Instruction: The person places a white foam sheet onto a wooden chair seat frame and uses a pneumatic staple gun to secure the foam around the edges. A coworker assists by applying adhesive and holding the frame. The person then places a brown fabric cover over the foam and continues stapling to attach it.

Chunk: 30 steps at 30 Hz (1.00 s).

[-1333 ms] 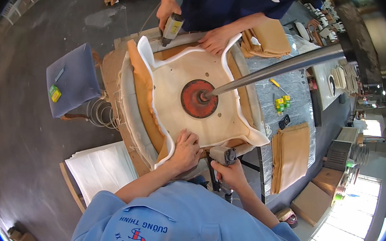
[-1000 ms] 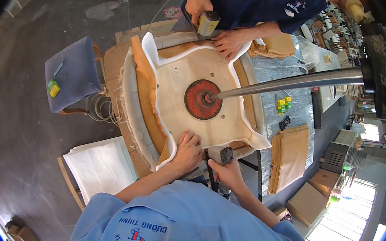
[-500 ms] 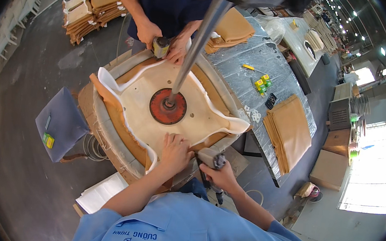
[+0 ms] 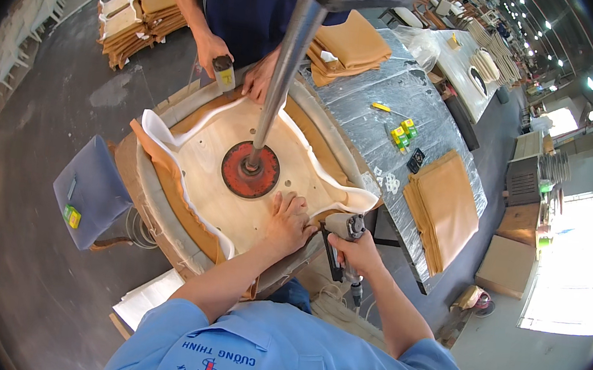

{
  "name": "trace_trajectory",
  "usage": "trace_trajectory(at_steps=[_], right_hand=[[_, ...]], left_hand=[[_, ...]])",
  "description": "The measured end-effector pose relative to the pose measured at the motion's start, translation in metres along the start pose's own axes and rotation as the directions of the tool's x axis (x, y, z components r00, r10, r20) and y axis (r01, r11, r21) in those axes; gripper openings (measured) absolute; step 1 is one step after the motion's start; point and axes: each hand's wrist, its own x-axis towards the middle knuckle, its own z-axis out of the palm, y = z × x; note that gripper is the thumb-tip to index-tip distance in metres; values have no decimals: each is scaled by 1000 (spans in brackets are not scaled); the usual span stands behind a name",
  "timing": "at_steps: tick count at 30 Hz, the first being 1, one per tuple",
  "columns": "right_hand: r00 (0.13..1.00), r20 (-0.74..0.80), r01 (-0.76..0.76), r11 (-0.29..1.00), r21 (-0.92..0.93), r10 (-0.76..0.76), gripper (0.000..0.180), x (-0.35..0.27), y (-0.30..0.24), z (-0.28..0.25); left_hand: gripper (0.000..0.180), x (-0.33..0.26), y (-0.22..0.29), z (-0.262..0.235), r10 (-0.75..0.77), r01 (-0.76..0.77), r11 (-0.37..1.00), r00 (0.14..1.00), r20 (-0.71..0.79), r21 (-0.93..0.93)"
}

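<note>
A pale wooden seat board [image 4: 206, 152] lies pressed under a round red disc [image 4: 249, 169] at the foot of a metal rod [image 4: 278, 82]. White padding and a tan leather-like cover [image 4: 168, 166] stick up around its edge. My left hand [image 4: 289, 224] rests on the board's near edge, fingers laid on the wood, thumb toward the turned-over cover. In my right hand [image 4: 355, 255] is a staple gun [image 4: 346, 226], its nose at the near right edge beside my left thumb. Across the board, another person's hand holds a second staple gun [image 4: 223, 74]; their other hand touches the far edge.
A grey padded ring [image 4: 142, 194] surrounds the board. To the right, a plastic-covered table [image 4: 365, 84] bears folded tan covers [image 4: 442, 207], small yellow-green boxes [image 4: 403, 133] and a yellow cutter [image 4: 381, 107]. At left stands a blue padded seat [image 4: 91, 189]; stacked covered pieces [image 4: 128, 30] lie beyond.
Both my hands and the staple gun have shifted right along the near edge. The other person's staple gun has moved left and away from the board's far edge.
</note>
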Motion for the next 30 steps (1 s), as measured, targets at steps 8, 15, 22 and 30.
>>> trace_trajectory(at_steps=[8,15,22,30], right_hand=[[989,68,-115,977,-182,129,29,25,-33,2],[991,20,-119,945,-306,131,35,37,-39,12],[997,63,-34,959,-283,54,34,36,-38,8],[990,108,-61,955,-289,96,33,29,-41,10]], left_hand=[[14,3,3,9,-111,105,991,991,-70,-87],[15,6,0,11,-95,91,995,990,-102,-39],[17,-2,0,4,-114,114,993,985,-126,-4],[15,-1,3,3,-156,154,987,984,-86,-38]])
